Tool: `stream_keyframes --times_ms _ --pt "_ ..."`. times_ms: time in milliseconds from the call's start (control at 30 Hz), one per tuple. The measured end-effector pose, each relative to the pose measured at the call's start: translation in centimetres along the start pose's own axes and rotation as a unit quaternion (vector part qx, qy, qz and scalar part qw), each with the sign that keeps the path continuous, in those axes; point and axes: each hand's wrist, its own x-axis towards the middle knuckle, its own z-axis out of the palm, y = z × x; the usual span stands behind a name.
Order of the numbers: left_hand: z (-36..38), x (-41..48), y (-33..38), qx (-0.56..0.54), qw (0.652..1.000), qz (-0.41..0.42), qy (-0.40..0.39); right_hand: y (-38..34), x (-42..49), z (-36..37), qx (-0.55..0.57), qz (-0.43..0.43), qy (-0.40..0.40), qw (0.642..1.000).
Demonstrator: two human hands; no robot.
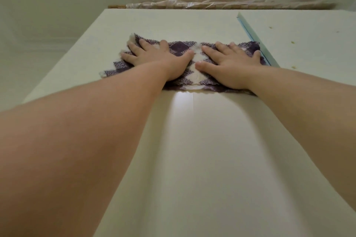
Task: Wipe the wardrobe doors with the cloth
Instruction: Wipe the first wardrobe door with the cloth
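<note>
A purple-and-white checked cloth (192, 63) lies spread flat high up on the cream wardrobe door (192, 150). My left hand (159, 57) presses flat on the cloth's left half, fingers spread. Beside it, my right hand (229, 61) presses on the right half, also flat with fingers apart. Both arms reach upward along the door. The cloth's right end sits against the door's right edge.
A second door (308, 44) to the right stands slightly ajar, showing a bluish edge strip (256, 38); small specks mark its surface. Plastic-wrapped rolled items (212, 1) lie on the wardrobe's top. A pale wall and ceiling fill the left and top.
</note>
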Motion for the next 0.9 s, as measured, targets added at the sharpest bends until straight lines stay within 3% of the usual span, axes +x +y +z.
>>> stream_keyframes --times_ms 900 --pt "1.1 -14.0 -4.0 -0.039 0.995 0.085 -0.036 -1.4 -15.5 1.2 -0.003 0.052 -0.038 0.998"
